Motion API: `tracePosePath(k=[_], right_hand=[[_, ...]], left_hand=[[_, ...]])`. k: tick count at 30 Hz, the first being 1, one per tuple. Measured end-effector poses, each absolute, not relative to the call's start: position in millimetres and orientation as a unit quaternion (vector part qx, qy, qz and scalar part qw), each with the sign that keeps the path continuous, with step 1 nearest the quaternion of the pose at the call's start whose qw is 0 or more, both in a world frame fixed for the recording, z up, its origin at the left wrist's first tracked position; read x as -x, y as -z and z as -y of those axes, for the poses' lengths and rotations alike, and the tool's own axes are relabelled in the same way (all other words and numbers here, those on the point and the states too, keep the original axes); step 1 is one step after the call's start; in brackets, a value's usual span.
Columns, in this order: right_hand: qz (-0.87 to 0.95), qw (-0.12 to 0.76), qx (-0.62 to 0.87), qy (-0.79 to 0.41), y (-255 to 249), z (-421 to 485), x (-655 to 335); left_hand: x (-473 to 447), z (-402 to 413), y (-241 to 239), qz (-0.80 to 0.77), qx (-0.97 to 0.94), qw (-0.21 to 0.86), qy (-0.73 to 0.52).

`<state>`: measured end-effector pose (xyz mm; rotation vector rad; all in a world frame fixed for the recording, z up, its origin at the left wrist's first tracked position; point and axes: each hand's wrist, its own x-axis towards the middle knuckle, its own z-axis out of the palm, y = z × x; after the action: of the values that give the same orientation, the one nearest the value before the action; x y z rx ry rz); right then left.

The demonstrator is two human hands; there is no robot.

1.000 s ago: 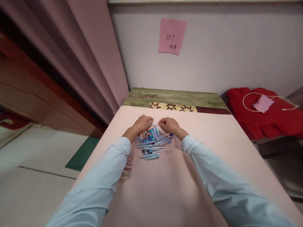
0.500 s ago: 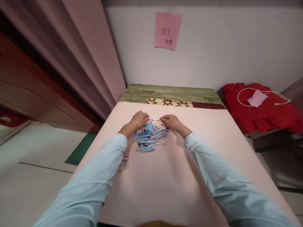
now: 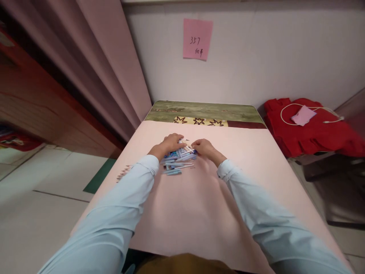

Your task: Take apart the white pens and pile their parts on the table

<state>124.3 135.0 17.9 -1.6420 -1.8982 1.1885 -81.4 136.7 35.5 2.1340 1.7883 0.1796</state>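
A heap of light blue pens point(image 3: 178, 156) and pale pencils point(image 3: 186, 150) lies on the pale pink table cover, in its far half. My left hand point(image 3: 171, 143) rests over the heap's left and far side, thumb and fingers apart, partly covering it. At the right edge of the heap is my right hand point(image 3: 203, 147), its thumb and fingertips pinched together by the pencil ends. What that pinch holds, if anything, is too small to make out. Beside my left forearm, several pencils point(image 3: 123, 173) lie in a row, partly hidden by the sleeve.
The pink cover point(image 3: 194, 213) lies over a table with a green wood-patterned far edge point(image 3: 205, 108). Behind it, a pink note point(image 3: 197, 39) is stuck to the wall. On the right, a red cloth point(image 3: 319, 140) carries a white cable and pink paper point(image 3: 303, 115). A curtain point(image 3: 114, 76) hangs left.
My left hand has moved right over the heap and its fingers have spread. The right hand stays pinched at the heap's edge. The row of pencils now shows left of my forearm.
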Motion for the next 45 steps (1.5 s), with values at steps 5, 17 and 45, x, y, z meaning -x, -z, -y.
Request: tracePosePath(k=[5, 17, 45], right_hand=[[0.669, 0.205, 0.573, -0.427, -15, -120, -127], [0.644, 0.253, 0.575, -0.437, -20, -93, -167], [0.711, 0.184, 0.648, -0.200, -26, -34, -150]], left_hand=[[73, -126, -33, -0.619, -0.771, 0.148, -0.025], [59, -37, -63, -0.642, -0.704, 0.127, -0.274], [37, 63, -33, -0.655, -0.477, 0.322, -0.490]])
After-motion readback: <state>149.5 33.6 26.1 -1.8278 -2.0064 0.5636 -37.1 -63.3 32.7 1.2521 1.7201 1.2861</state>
